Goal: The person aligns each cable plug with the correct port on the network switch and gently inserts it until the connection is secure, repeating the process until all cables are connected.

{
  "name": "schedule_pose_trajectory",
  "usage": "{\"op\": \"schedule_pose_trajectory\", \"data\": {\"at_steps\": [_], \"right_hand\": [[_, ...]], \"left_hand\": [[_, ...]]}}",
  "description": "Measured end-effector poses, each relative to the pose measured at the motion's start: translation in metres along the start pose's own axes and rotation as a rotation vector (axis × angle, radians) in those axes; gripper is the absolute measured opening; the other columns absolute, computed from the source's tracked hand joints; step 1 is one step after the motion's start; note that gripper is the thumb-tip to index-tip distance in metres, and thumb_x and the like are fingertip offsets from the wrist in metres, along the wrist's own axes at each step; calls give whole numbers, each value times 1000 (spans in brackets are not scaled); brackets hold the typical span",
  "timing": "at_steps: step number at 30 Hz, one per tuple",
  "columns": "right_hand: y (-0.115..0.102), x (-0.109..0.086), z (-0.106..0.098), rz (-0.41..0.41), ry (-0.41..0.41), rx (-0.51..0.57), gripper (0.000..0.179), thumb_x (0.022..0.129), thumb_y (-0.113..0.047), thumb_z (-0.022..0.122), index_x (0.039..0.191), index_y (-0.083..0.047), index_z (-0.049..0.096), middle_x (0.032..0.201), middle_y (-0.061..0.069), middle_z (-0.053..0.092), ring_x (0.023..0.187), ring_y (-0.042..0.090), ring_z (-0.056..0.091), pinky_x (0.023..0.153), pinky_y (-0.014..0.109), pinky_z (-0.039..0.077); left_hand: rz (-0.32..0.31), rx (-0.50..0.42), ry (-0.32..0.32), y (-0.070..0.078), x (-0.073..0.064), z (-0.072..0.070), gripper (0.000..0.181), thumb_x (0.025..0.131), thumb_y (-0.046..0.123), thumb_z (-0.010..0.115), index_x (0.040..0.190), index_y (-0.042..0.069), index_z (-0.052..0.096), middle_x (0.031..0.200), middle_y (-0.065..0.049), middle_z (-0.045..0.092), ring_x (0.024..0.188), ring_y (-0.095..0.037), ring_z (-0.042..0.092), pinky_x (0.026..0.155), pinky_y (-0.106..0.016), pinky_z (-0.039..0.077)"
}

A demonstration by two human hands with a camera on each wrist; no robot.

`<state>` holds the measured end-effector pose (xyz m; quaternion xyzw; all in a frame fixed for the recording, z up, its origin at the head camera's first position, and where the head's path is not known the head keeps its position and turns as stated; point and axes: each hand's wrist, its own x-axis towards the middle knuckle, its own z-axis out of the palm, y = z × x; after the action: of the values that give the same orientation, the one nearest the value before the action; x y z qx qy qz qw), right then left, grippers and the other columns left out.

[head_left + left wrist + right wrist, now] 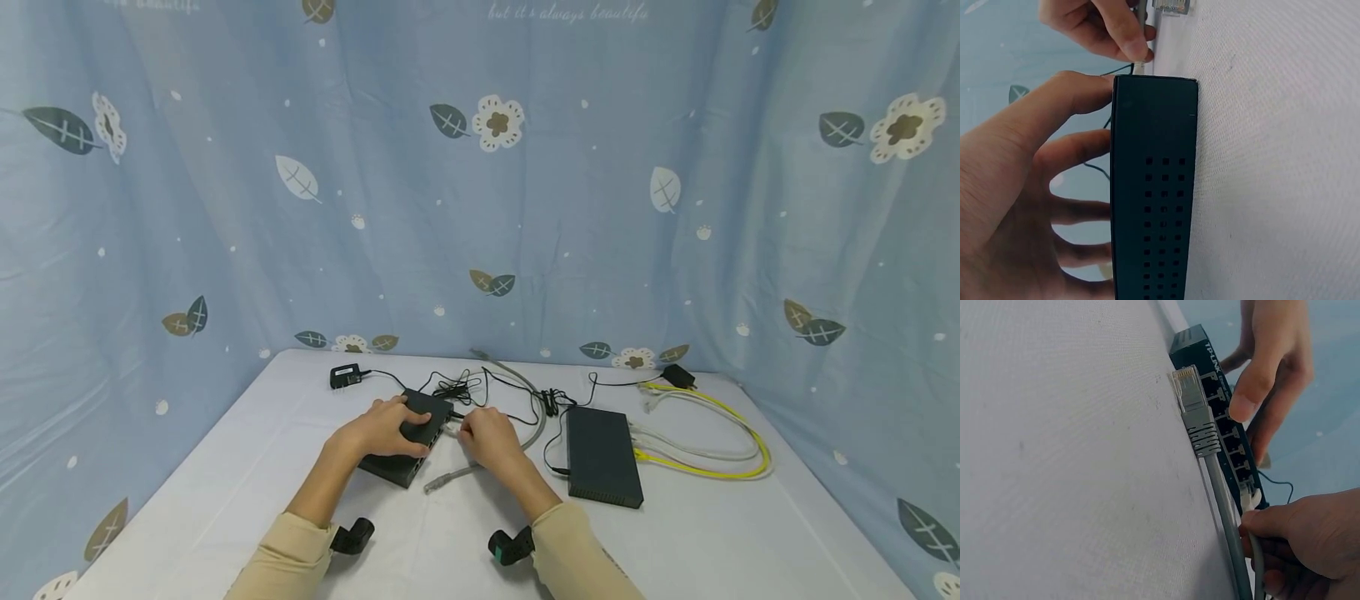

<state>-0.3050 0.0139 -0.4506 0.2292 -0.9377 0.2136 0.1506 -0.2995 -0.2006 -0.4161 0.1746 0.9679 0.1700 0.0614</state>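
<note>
A black TP-LINK network switch [390,469] lies at a slant on the white table, its row of ports facing right. My left hand [384,429] rests on its top with the fingers spread, the thumb at the port edge. My right hand [491,440] pinches the plug [1247,497] of a light network cable at the end port. In the right wrist view the plug's tip is at or inside that port; how deep, I cannot tell. Beside the switch lies a loose grey cable connector [1200,425], touched by neither hand.
A second black switch [603,454] sits to the right, with white cables and a yellow cable [761,467] at its right side. Power adapters [346,376] [678,377] and bundled black cords [453,389] lie toward the back. A blue curtain [480,208] hangs behind the table.
</note>
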Motion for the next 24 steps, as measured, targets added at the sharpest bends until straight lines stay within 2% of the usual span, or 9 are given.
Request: {"op": "schedule_pose_trajectory", "data": {"at_steps": [6,12,17,24], "right_hand": [[2,0,1,-19,-7,25,10,89,-15,72,83,-10,78,74,0,73,59,5,56,55,20,43],[3,-1,1,-17,-10,25,9,88,-14,72,82,-10,78,74,0,73,61,6,59,56,20,45],[6,0,4,-8,1,47,10,88,-13,72,79,-11,76,70,-1,70,59,5,56,56,20,44],[6,2,6,-6,4,47,11,88,-14,72,79,-11,76,69,-2,70,57,4,54,56,20,43]], "left_hand": [[-18,-4,5,-1,1,1,63,77,47,80,132,21,64,152,-30,36,136,-63,28,106,-74,29],[-7,15,22,-2,4,4,62,76,47,81,131,21,65,152,-30,37,133,-66,30,103,-75,30],[-3,12,19,-3,4,4,63,76,46,81,131,20,65,151,-31,37,133,-66,31,102,-75,31],[-19,26,15,-2,4,3,63,76,47,80,131,21,65,152,-30,36,133,-65,31,103,-74,31]]}}
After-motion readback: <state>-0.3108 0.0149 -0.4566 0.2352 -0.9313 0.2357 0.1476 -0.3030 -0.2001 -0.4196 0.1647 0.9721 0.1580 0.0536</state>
